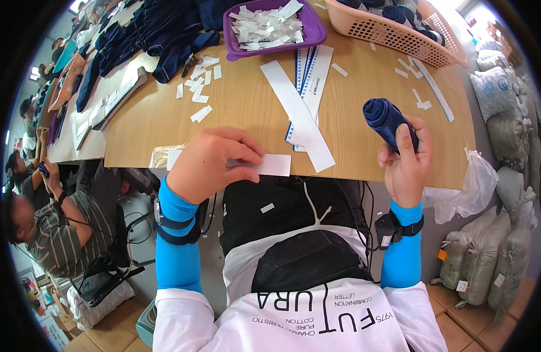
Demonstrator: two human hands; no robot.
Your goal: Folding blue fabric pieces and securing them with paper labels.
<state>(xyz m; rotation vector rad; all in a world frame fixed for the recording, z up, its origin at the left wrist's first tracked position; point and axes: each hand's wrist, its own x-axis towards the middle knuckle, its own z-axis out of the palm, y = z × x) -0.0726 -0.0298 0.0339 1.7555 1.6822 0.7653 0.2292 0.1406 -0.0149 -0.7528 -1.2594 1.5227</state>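
My left hand [215, 159] pinches a short white paper strip [276, 165] at the table's near edge, with the strip's free end pointing right. In my right hand [410, 161] is a tightly rolled piece of navy fabric [385, 119], held upright at a tilt with its spiral end up and my thumb pressed on its side. Between the two hands lies a long white paper strip [300, 114], crossing over several blue-and-white printed strips [317, 73]. Loose white paper slips [200, 94] are scattered beyond my left hand.
A purple basket [228, 44] full of white slips stands at the far middle. A peach basket [388, 38] with dark rolls is at far right. Navy garments [159, 35] are heaped far left. Stuffed sacks [482, 252] line the right; another person [65, 229] sits left.
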